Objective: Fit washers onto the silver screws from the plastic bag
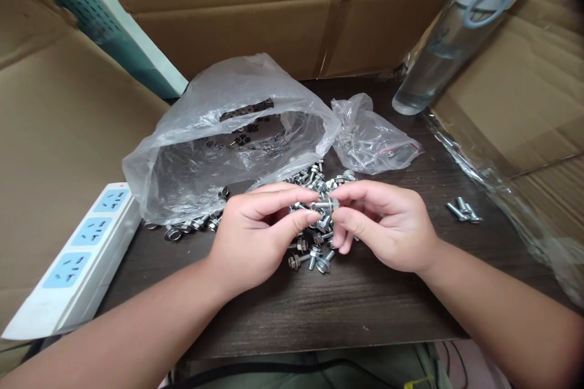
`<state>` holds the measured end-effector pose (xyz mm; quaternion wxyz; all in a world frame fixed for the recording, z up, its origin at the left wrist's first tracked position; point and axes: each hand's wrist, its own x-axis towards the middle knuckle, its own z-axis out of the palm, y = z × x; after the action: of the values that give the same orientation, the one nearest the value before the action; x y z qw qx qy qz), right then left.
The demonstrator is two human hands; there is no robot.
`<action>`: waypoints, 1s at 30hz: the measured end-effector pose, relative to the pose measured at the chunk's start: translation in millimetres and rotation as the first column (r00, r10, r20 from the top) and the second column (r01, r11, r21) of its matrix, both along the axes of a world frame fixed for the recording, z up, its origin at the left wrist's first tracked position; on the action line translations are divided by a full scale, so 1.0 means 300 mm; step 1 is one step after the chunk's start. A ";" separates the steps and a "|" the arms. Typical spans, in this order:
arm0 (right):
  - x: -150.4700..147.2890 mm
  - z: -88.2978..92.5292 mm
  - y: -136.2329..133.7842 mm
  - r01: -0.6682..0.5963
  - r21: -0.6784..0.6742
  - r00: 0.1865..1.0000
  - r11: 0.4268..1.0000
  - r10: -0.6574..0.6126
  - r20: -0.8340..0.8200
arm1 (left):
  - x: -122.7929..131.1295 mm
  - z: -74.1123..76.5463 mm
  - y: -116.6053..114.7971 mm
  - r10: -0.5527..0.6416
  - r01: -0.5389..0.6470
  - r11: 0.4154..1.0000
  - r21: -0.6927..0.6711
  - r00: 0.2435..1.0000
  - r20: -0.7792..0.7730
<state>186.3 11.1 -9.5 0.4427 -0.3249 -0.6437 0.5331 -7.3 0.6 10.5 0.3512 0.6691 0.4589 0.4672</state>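
Both hands meet over a heap of silver bolts with washers (pixel 314 243) on a dark wooden table (pixel 365 298). My left hand (pixel 255 237) pinches one end of a single bolt (pixel 325 203) between thumb and forefinger. My right hand (pixel 387 225) pinches the other end, where a washer or nut sits. The bolt lies level, a little above the heap. A large clear plastic bag (pixel 228 140) lies open just behind the hands, with more hardware spilling from its mouth.
A smaller clear bag (pixel 371 137) lies behind the right hand. Three loose bolts (pixel 463 211) rest at the right. A white power strip (pixel 77 255) lies along the left edge. A clear bottle (pixel 456 30) leans at the back right. Cardboard walls surround the table.
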 end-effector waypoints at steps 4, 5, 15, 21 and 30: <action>0.012 -0.008 0.007 -0.015 -0.024 0.999 1.000 0.016 0.031 | 0.000 0.000 0.003 0.010 -0.010 1.000 0.001 1.000 -0.010; 0.015 -0.009 0.009 -0.014 -0.034 1.000 0.999 0.015 0.026 | 0.000 0.000 0.005 0.013 -0.014 1.000 -0.006 1.000 -0.013; 0.010 0.005 0.004 -0.029 -0.012 0.999 1.000 0.028 -0.043 | -0.002 0.002 0.004 -0.016 0.016 1.000 -0.006 1.000 0.016; 0.008 -0.001 0.002 0.000 0.024 1.000 1.000 0.000 -0.001 | -0.002 0.000 0.003 -0.018 0.018 1.000 -0.008 1.000 0.002; 0.005 0.005 0.009 -0.022 0.013 0.998 1.000 0.021 0.055 | -0.002 -0.011 -0.003 -0.027 0.044 0.978 0.205 0.996 -0.084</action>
<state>187.9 13.7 -8.1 0.4214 -0.3294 -0.6627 0.5242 -8.0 -0.5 7.4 0.2689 0.7285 0.4098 0.4787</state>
